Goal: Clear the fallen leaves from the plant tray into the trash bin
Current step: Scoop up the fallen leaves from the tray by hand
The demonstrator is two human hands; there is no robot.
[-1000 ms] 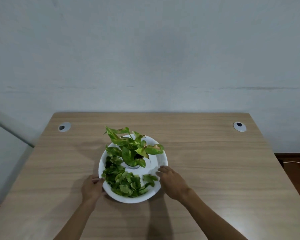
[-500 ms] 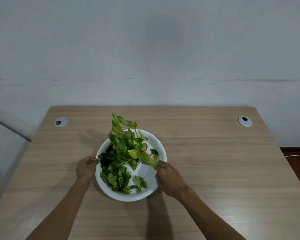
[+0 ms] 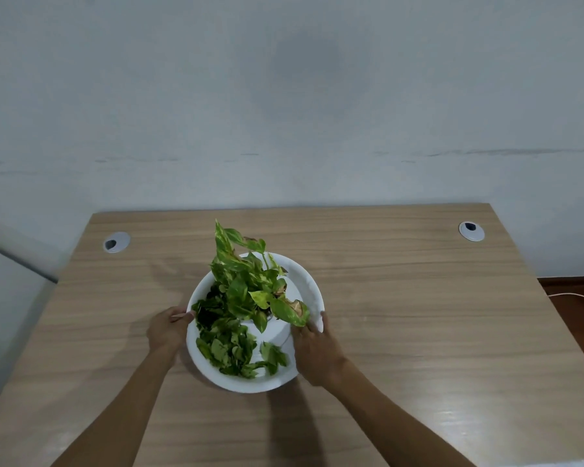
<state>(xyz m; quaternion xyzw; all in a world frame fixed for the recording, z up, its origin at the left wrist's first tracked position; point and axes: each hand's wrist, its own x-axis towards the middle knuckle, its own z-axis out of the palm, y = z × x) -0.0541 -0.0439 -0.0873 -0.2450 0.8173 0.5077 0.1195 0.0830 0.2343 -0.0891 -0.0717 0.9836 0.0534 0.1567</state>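
Observation:
A round white plant tray point(image 3: 302, 273) is held just above the wooden table point(image 3: 418, 315), tilted a little. A green potted plant point(image 3: 246, 281) in a white pot point(image 3: 277, 328) stands in it. Several loose fallen leaves point(image 3: 230, 348) lie heaped in the tray's near left part. My left hand point(image 3: 166, 330) grips the tray's left rim. My right hand point(image 3: 314, 352) grips its right rim. No trash bin is in view.
Two grey cable grommets sit in the table's far corners, one at the left point(image 3: 116, 242) and one at the right point(image 3: 471, 231). A pale wall rises behind the table. A white cable point(image 3: 573, 296) lies on the floor at the right.
Both hands slid from the tray's near edge to its left and right rims and lifted it. The tray rose toward me and the plant now leans.

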